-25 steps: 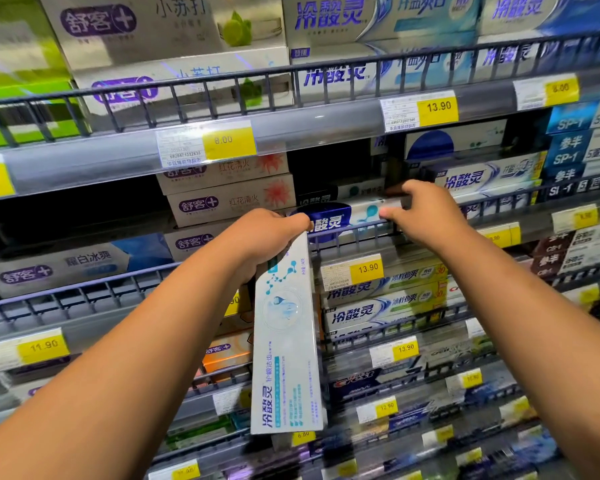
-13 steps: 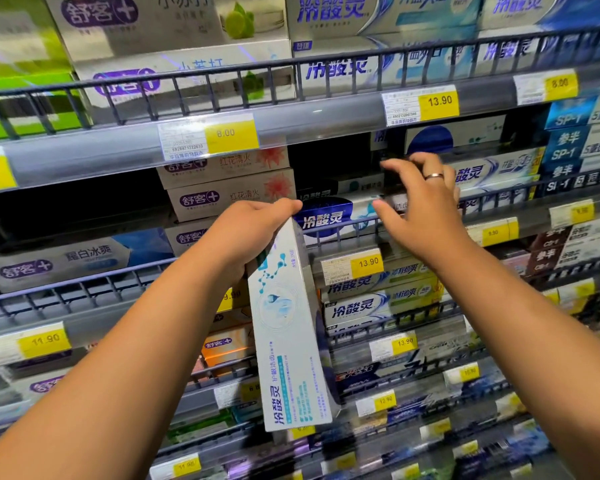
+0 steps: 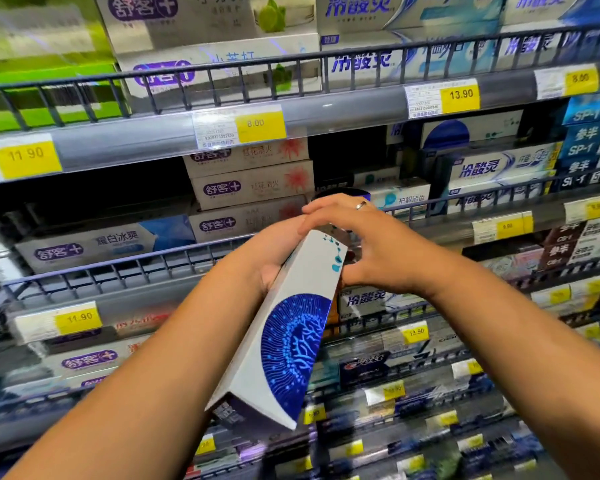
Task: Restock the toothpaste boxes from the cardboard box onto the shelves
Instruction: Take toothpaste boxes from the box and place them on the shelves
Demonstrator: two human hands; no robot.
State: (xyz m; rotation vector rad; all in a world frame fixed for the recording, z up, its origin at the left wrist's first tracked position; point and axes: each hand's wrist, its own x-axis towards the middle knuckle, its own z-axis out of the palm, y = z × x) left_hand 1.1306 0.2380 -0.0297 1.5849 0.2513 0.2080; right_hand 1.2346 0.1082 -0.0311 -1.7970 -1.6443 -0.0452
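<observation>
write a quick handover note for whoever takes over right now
Left hand grips the upper end of a long white toothpaste box with a blue round pattern, held tilted. Right hand lies over that same end, fingers straight. Cardboard box is out of view. This box is not yet shelved. Left to do: set it behind the grey wire rail, probably with the white and teal boxes, then fetch more.

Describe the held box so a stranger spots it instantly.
Before the grey wire-fronted shelves, the left hand grips a long white cardboard toothpaste box, the right hand touching its top. Unlike shelved boxes, it tilts and shows a dark-blue radiating half-disc.
</observation>
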